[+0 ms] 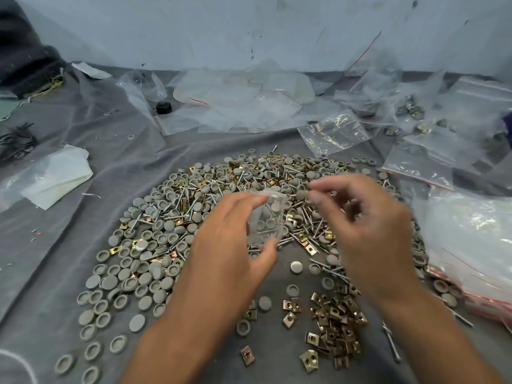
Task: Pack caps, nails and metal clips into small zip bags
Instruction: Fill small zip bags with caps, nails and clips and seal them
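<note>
Holding: left hand (235, 239) pinches a small clear zip bag (267, 217) at frame centre, thumb below, fingers above.
Right hand (360, 225): blurred, thumb and forefinger pinched together just right of the bag's top; what they hold, I cannot tell.
Caps (138, 261): grey, heaped centre and lower left on the grey cloth (69, 217).
Nails (304, 223): mixed into the heap.
Metal clips (332, 320): brassy pile, lower centre-right.
Filled bags (471, 245): right edge.

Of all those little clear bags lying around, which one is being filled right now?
The small zip bag held up in the left hand over the pile. It alone is off the cloth; the others lie flat along the far and right edges.
</note>
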`<state>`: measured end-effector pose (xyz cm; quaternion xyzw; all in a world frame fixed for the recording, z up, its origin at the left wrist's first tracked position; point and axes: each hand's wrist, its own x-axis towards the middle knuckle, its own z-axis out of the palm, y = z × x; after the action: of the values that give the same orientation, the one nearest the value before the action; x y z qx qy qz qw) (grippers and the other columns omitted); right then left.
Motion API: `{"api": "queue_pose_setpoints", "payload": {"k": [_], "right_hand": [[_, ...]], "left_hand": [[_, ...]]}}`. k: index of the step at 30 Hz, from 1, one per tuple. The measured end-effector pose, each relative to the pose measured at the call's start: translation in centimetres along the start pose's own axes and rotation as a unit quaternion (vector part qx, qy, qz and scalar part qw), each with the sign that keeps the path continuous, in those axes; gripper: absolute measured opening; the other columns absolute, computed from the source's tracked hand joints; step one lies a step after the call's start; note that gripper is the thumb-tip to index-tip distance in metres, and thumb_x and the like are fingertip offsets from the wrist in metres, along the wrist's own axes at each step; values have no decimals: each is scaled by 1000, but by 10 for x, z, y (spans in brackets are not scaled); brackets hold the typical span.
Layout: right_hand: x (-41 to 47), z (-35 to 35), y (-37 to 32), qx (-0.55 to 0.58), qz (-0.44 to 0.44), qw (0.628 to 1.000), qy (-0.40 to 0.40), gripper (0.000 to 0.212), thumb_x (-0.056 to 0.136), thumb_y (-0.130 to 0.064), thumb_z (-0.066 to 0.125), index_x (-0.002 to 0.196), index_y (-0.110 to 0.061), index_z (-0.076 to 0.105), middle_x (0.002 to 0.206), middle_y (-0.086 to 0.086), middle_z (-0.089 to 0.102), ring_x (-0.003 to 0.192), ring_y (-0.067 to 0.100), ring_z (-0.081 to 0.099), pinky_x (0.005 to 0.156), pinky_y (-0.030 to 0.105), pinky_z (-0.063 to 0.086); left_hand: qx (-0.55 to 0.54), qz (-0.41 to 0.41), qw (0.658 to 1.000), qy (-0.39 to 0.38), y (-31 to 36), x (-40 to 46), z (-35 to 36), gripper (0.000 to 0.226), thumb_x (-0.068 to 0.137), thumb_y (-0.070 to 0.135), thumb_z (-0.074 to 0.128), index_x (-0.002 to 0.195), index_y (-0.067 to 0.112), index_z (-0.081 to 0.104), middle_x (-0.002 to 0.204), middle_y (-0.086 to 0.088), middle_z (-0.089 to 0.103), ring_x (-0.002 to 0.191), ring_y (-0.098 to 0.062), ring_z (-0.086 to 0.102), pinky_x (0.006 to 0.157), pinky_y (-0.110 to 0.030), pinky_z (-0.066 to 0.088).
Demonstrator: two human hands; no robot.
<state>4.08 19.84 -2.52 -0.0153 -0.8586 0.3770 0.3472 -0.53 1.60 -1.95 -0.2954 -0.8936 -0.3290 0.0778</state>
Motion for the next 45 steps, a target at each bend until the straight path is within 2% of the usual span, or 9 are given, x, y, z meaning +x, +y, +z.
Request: {"api": "queue_pose_setpoints", "payload": {"k": [3,5,12,16,25,29,32,38,45], "right_hand": [[7,-12,28,-132,129,980,-75,18,90,-33,70,106,-40,64,95,-25,62,81,-7,59,78,14,51],[4,-7,40,-215,174,950,-145,26,89,-39,72,113,-38,66,109,-16,66,95,1,57,90,29,53],[1,16,39,-314,125,932,-129,24,84,-58,70,101,-41,63,99,-17,51,101,6,39,76,28,35],[-2,22,35,-366,109,918,-110,22,91,-55,65,100,-35,66,97,-11,61,95,12,49,72,30,40],[3,18,36,-298,182,932,-98,12,99,-35,57,108,-28,63,89,-11,64,82,13,60,69,38,57],[5,13,41,-272,201,938,-82,15,99,-28,59,114,-27,56,88,-11,61,79,12,59,70,40,55],[4,11,43,-255,177,948,-75,32,97,-27,61,127,-26,50,107,-11,58,93,10,58,77,28,47],[2,12,42,-347,122,918,-152,20,93,-50,64,108,-38,66,110,-12,51,109,10,40,79,26,35],[-2,16,44,-366,100,911,-158,18,99,-40,58,107,-29,69,107,-7,53,102,14,41,76,28,40]], "left_hand": [[3,-4,1000,-3,1,-1,-1,58,83,38,66,139,33,51,115,29,44,97,18,46,91,4,29],[5,-5,1000,-5,2,-1,-1,59,82,40,64,139,35,49,114,32,42,98,20,45,85,4,34],[11,-8,1000,-8,1,0,1,60,83,40,67,139,35,49,113,32,40,100,20,44,89,7,28],[7,-6,1000,-8,1,1,2,60,82,41,65,140,35,49,111,32,39,102,21,43,90,7,27],[0,4,1000,-3,2,0,0,58,81,37,66,138,30,52,113,29,42,100,21,44,91,5,29],[0,6,1000,-2,2,0,0,58,81,38,65,137,31,52,111,30,40,100,22,43,88,5,31],[3,7,1000,0,1,0,0,58,82,39,65,138,32,52,109,31,39,100,22,43,84,2,35],[0,7,1000,0,1,0,0,58,82,39,64,138,32,52,112,31,40,101,21,43,84,2,35],[-1,8,1000,1,0,0,1,57,82,38,64,138,31,52,112,31,40,102,23,42,86,2,35]]}}
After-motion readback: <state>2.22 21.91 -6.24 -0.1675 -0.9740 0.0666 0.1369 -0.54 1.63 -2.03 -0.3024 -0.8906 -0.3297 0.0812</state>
